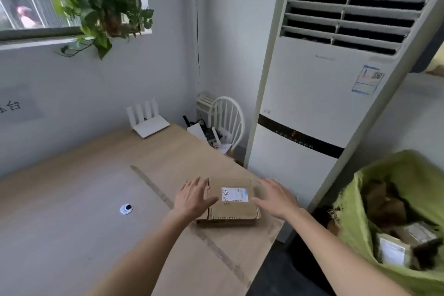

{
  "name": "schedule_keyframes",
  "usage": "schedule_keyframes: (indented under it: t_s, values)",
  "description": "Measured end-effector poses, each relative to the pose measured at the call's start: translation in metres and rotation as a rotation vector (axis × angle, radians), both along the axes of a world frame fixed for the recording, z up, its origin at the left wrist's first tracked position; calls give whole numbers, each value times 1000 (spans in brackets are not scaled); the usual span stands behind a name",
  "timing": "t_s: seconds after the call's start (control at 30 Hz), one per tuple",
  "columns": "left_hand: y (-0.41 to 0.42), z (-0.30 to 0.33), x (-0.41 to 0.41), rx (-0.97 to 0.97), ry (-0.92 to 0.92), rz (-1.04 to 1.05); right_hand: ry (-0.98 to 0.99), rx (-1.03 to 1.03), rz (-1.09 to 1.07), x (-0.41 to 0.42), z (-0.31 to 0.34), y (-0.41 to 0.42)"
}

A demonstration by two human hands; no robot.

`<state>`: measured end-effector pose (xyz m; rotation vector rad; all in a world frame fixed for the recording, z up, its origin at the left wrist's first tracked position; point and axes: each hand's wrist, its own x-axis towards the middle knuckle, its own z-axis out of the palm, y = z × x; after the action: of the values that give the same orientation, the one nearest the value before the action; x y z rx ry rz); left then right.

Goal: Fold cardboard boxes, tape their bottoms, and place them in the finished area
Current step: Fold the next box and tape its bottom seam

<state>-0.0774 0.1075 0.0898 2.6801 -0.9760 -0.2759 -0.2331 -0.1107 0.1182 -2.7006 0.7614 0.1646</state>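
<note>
A flat, brown corrugated box (231,202) with a white label (234,194) is seen lying on the pale wood counter (72,211), near its right edge. The left hand (193,197) is spread open, fingers resting on the box's left side. The right hand (276,197) is held open at its right edge; contact cannot be made out. A green bag (394,218) is cut off at the right.

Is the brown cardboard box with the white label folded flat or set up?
Folded flat: the brown cardboard box lies low on the wooden table, corrugated edges stacked, label up, no open cavity.
</note>
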Motion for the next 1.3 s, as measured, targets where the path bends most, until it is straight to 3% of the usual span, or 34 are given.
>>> schedule_keyframes:
  t_s: [0.37, 0.53, 0.67, 0.83, 1.07, 1.17, 1.3]
  values:
    - [-106, -150, 118, 132, 273, 323, 304, 321, 26, 161, -186, -132]
    - [-121, -199, 143, 160, 369, 523, 339, 412, -74, 190, -248, -159]
    - [-125, -228, 154, 150, 485, 655, 252, 508, -86, 206, -281, -168]
    - [-133, -237, 154, 148, 485, 704, 214, 513, -166, 215, -289, -165]
    - [-109, -217, 133, 44, 496, 744, 112, 461, -120, 210, -262, -151]
    - [-89, -202, 111, -67, 527, 749, 67, 456, -87, 199, -239, -137]
    - [-53, -181, 68, -366, 603, 694, -13, 391, -3, 177, -204, -116]
